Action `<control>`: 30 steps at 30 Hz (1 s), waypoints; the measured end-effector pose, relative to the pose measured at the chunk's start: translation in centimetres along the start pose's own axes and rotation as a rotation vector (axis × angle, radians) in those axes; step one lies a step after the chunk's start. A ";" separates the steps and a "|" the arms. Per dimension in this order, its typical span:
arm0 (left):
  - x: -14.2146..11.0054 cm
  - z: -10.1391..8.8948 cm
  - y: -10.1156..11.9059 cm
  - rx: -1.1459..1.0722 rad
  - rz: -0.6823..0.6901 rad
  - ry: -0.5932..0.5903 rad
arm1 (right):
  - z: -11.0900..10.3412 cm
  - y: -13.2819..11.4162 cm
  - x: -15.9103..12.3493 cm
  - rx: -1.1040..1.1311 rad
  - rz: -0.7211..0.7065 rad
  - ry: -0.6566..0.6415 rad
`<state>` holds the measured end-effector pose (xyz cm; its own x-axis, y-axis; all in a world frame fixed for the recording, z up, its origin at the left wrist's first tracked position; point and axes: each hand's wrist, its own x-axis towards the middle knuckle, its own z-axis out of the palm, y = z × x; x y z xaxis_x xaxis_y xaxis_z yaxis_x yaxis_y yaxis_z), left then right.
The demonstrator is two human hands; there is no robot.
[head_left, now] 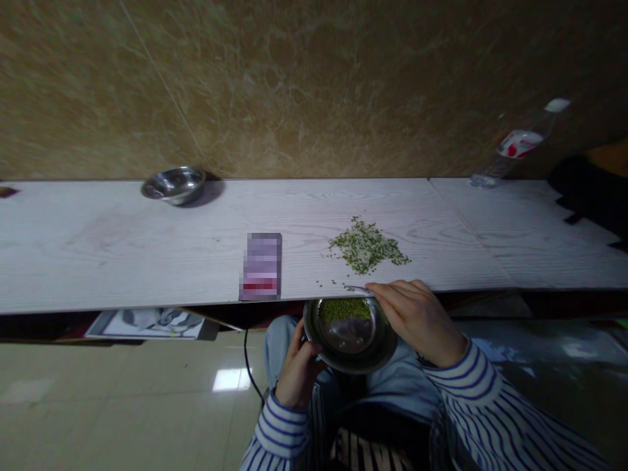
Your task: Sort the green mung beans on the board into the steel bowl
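Note:
My left hand (298, 366) grips the rim of a steel bowl (349, 335) held just below the front edge of the white table (147, 248). The bowl holds a layer of small green beans (344, 309) at its far side. My right hand (417, 317) rests at the table edge above the bowl, fingers curled and pinched on a thin metal tool (357, 288) that I cannot make out clearly. A loose pile of green beans (367, 246) lies on the table just beyond that hand, with a few strays near the edge.
A second steel bowl (174, 184) stands at the back left against the marbled wall. A blurred flat card (261, 266) lies near the front edge. A plastic bottle (517, 145) leans at the back right. Dark things (591, 193) sit at the far right.

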<state>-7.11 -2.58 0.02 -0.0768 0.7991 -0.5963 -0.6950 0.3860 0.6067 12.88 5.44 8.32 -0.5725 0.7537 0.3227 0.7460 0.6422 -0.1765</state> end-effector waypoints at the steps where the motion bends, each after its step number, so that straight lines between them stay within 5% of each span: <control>1: 0.0 0.0 0.0 0.000 -0.001 0.001 | 0.0 0.0 0.0 -0.001 -0.002 0.000; 22: 0.2 -0.2 -0.2 -0.016 0.023 0.000 | 0.7 -0.6 1.6 -0.056 0.081 0.010; 30: 0.4 -0.8 0.1 0.004 0.006 0.037 | 1.1 -2.1 2.4 0.006 0.007 -0.026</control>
<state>-7.77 -2.64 -0.56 -0.1072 0.7837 -0.6118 -0.6915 0.3834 0.6122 9.52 6.06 8.43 -0.5760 0.7615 0.2973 0.7480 0.6377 -0.1839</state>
